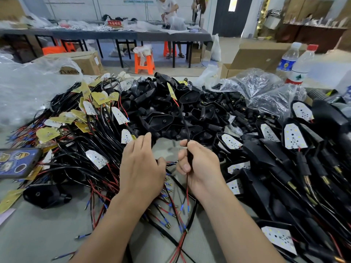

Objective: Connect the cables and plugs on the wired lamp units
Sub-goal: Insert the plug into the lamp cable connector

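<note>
Gripping a black cable point(183, 118), right hand point(201, 168) curls round it; left hand point(140, 168) rests flat-fingered on wires point(167, 205); far-right bag point(269, 103) holds black plugs point(247, 86).

Black cables point(183, 120) with red and blue wire ends point(182, 207); white LED boards point(294, 136), yellow circuit boards point(47, 133), black housings point(161, 120), orange stool point(144, 63).

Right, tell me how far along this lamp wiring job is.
Looks done: the lamp units stacked on the right, already boarded and cabled. In hand: the right hand grips a black cable running up to a yellow board; the left hand is at loose wire ends beside it. Left: a tangle of wired boards on the left and a heap of empty housings in the middle. Perhaps midway.
</note>
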Demonstrator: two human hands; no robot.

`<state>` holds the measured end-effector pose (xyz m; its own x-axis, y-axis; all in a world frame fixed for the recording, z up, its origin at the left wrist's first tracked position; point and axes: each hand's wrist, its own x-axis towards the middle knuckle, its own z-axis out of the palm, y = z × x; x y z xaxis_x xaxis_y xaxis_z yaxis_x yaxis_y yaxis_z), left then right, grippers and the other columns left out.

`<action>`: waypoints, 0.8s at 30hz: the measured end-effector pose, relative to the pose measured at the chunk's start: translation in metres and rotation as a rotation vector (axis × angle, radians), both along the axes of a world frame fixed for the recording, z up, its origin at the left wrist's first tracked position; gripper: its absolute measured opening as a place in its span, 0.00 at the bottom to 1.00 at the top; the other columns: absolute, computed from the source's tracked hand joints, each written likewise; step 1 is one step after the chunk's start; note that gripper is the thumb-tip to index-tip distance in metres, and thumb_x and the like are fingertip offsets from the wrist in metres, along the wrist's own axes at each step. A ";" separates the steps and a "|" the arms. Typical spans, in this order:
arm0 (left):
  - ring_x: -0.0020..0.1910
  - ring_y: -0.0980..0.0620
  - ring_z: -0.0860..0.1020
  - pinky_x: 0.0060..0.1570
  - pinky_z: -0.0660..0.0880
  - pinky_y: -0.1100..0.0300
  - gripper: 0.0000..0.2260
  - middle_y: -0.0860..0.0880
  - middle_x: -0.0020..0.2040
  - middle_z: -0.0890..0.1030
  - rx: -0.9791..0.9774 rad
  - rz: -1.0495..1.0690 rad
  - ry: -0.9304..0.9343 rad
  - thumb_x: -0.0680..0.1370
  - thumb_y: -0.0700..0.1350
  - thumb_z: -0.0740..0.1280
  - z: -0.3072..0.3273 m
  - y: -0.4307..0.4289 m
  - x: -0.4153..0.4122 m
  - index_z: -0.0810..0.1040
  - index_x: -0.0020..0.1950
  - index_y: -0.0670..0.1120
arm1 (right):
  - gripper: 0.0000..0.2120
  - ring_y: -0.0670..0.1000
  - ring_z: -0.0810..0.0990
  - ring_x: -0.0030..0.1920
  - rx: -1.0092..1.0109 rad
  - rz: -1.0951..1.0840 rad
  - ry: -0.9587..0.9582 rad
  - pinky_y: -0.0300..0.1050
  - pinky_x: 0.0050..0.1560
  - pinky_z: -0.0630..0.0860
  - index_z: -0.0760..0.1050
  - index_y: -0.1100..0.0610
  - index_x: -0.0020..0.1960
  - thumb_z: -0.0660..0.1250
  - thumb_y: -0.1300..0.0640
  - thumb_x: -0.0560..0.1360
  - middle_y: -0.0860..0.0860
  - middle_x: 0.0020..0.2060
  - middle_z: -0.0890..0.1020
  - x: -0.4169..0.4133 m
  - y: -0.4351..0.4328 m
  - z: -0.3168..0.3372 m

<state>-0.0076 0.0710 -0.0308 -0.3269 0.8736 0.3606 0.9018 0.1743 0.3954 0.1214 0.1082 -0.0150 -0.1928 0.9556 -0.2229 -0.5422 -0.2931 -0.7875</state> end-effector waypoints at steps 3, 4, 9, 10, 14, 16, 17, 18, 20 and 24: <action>0.79 0.46 0.63 0.77 0.58 0.50 0.31 0.46 0.80 0.67 -0.045 0.076 0.116 0.80 0.57 0.65 0.002 -0.001 0.001 0.65 0.81 0.46 | 0.12 0.50 0.69 0.23 -0.008 0.024 0.116 0.41 0.25 0.69 0.75 0.62 0.48 0.56 0.62 0.85 0.56 0.31 0.79 0.007 0.004 0.004; 0.78 0.45 0.65 0.75 0.59 0.49 0.30 0.45 0.80 0.67 -0.028 0.101 0.143 0.80 0.57 0.65 0.004 -0.002 0.003 0.68 0.79 0.46 | 0.11 0.50 0.71 0.25 -0.014 0.026 0.145 0.41 0.28 0.71 0.76 0.61 0.47 0.57 0.61 0.85 0.57 0.32 0.80 0.009 0.005 0.005; 0.48 0.58 0.78 0.51 0.72 0.53 0.15 0.58 0.50 0.86 0.238 -0.135 -0.069 0.79 0.59 0.64 0.019 -0.009 0.023 0.83 0.60 0.55 | 0.13 0.51 0.78 0.32 -0.004 0.013 0.291 0.44 0.42 0.78 0.76 0.59 0.46 0.57 0.59 0.85 0.58 0.38 0.83 0.011 0.010 0.005; 0.44 0.58 0.79 0.47 0.75 0.54 0.16 0.61 0.43 0.85 0.183 -0.176 -0.164 0.78 0.61 0.63 0.020 -0.011 0.027 0.83 0.60 0.58 | 0.13 0.52 0.79 0.33 0.013 0.006 0.316 0.45 0.44 0.77 0.76 0.59 0.46 0.56 0.59 0.86 0.59 0.40 0.83 0.011 0.011 0.004; 0.31 0.58 0.80 0.40 0.80 0.51 0.16 0.58 0.35 0.84 0.008 -0.355 -0.476 0.79 0.54 0.69 0.014 -0.011 0.028 0.76 0.64 0.71 | 0.13 0.50 0.82 0.42 0.110 0.025 0.357 0.44 0.49 0.77 0.76 0.56 0.49 0.54 0.60 0.86 0.56 0.46 0.85 0.018 0.014 0.007; 0.29 0.58 0.79 0.37 0.80 0.53 0.19 0.58 0.35 0.84 0.043 -0.380 -0.518 0.80 0.48 0.68 0.016 -0.011 0.024 0.76 0.54 0.77 | 0.12 0.50 0.82 0.45 0.200 0.027 0.317 0.42 0.49 0.78 0.77 0.55 0.48 0.56 0.63 0.84 0.54 0.46 0.86 0.024 0.016 0.009; 0.30 0.58 0.80 0.37 0.80 0.53 0.17 0.60 0.36 0.83 0.063 -0.362 -0.483 0.81 0.49 0.67 0.016 -0.010 0.021 0.78 0.53 0.76 | 0.13 0.50 0.83 0.46 0.266 0.005 0.250 0.41 0.48 0.78 0.77 0.55 0.48 0.57 0.65 0.84 0.54 0.46 0.86 0.028 0.017 0.011; 0.32 0.58 0.81 0.37 0.80 0.53 0.13 0.62 0.37 0.83 0.086 -0.332 -0.429 0.81 0.51 0.66 0.015 -0.009 0.018 0.78 0.54 0.73 | 0.13 0.49 0.82 0.46 0.343 -0.030 0.159 0.40 0.47 0.77 0.77 0.55 0.48 0.58 0.66 0.83 0.54 0.45 0.86 0.031 0.018 0.012; 0.39 0.61 0.81 0.42 0.80 0.58 0.10 0.67 0.35 0.82 0.136 -0.260 -0.339 0.79 0.56 0.66 0.014 -0.008 0.012 0.77 0.58 0.70 | 0.13 0.48 0.81 0.43 0.485 -0.113 -0.053 0.39 0.44 0.75 0.77 0.54 0.48 0.59 0.68 0.82 0.54 0.42 0.86 0.037 0.021 0.013; 0.30 0.66 0.78 0.37 0.72 0.73 0.06 0.68 0.29 0.78 0.175 -0.272 -0.414 0.76 0.53 0.76 0.012 -0.009 0.008 0.87 0.51 0.62 | 0.13 0.49 0.76 0.36 0.605 -0.172 -0.262 0.40 0.41 0.75 0.77 0.54 0.48 0.59 0.68 0.82 0.54 0.40 0.85 0.042 0.021 0.015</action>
<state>-0.0001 0.0622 -0.0191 -0.2427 0.8849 0.3975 0.6673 -0.1451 0.7305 0.1638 0.1296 -0.0002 -0.0391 0.9389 0.3420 -0.3106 0.3139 -0.8972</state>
